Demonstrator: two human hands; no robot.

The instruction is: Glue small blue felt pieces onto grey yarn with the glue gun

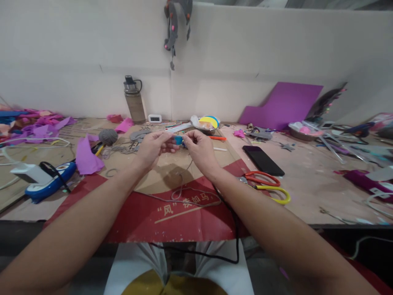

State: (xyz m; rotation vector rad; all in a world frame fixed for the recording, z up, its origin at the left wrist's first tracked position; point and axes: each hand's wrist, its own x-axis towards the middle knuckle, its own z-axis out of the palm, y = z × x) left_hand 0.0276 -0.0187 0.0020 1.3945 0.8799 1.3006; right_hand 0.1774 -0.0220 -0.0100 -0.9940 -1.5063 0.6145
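A small blue piece (178,140), perhaps felt, sits between the fingertips of my two hands above the table. My left hand (156,148) pinches it from the left. From the other side my right hand (201,150) is closed, its thumb and forefinger pressed together close to the blue piece. A thin grey yarn (181,180) runs down from my right hand and loops over the red and brown paper sheet (196,225). Exactly what lies between the right fingertips is partly hidden.
Red-handled scissors (262,178), a yellow-handled tool (278,193) and a black phone (263,160) lie right. A grey yarn ball (108,137), purple felt (87,155) and blue glue gun (50,182) lie left. Behind stand a bottle (135,107) and a bowl (206,130).
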